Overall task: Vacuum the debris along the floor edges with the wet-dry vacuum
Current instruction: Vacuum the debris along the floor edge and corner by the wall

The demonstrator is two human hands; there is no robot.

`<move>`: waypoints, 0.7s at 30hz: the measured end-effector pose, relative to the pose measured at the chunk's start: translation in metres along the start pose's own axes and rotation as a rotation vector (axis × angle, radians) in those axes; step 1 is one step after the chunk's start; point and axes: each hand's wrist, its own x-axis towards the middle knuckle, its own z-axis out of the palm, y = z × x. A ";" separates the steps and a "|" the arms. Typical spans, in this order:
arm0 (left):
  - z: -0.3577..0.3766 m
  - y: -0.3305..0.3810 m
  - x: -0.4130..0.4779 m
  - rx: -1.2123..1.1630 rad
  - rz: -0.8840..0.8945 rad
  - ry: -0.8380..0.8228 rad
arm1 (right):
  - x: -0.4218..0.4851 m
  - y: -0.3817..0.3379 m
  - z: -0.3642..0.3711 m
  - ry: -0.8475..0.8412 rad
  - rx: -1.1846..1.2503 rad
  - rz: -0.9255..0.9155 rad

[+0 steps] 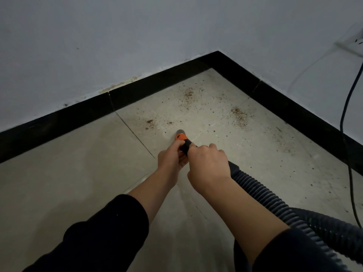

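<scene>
Head view, left hand [170, 157] and right hand [208, 165] fingers gripping vacuum hose [255, 186], nozzle [181, 132] beside brown debris [238, 114]

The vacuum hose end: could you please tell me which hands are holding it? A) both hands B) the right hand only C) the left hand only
A: the left hand holds it by the orange collar, and the right hand holds the hose just behind.

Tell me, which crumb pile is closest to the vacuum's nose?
The small dark pile just left of the nozzle; the far pile and the right pile lie nearer the corner.
</scene>
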 end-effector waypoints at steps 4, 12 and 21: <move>0.005 0.001 0.001 -0.002 0.003 -0.007 | 0.005 0.002 0.000 0.001 0.002 0.004; 0.009 0.000 0.007 0.045 -0.006 -0.057 | 0.009 0.004 0.000 -0.007 0.005 0.030; 0.015 0.002 0.005 0.058 -0.037 -0.085 | 0.010 0.009 -0.002 -0.011 -0.009 0.074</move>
